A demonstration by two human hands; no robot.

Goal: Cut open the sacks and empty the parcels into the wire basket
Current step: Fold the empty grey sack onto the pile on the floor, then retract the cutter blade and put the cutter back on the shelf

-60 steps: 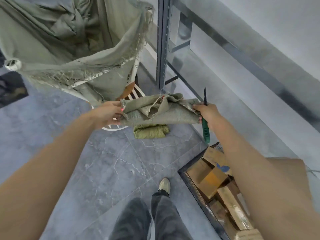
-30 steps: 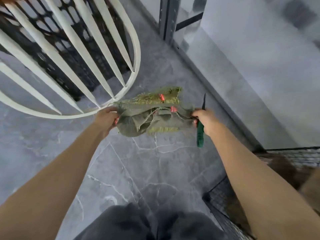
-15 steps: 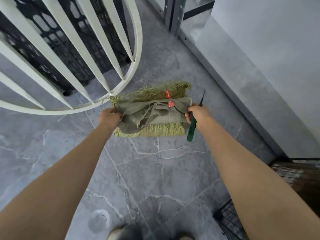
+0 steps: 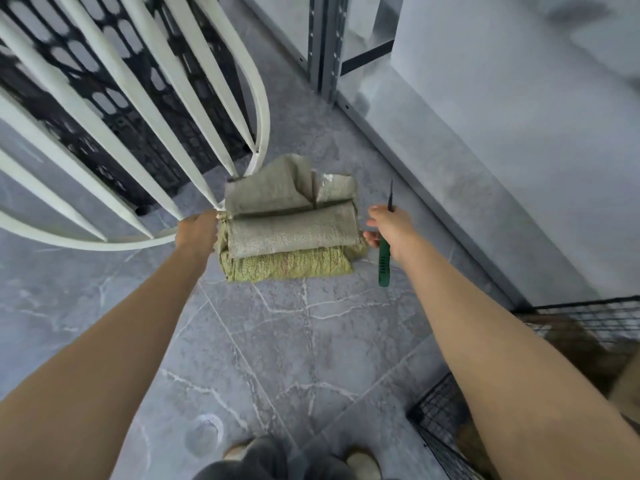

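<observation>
My left hand (image 4: pixel 195 228) grips the folded sack (image 4: pixel 292 230) by its left edge. My right hand (image 4: pixel 389 225), just right of the sack, holds a green-handled knife (image 4: pixel 383 265). The sack lies on the floor (image 4: pixel 277 341), with the wire basket (image 4: pixel 588 311) well to its right.

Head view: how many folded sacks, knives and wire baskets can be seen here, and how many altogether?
Folded sacks: 2, the grey sack on the yellow-green sack
Knives: 1, the knife in the right hand
Wire baskets: 1, the wire basket
Total: 4
</observation>
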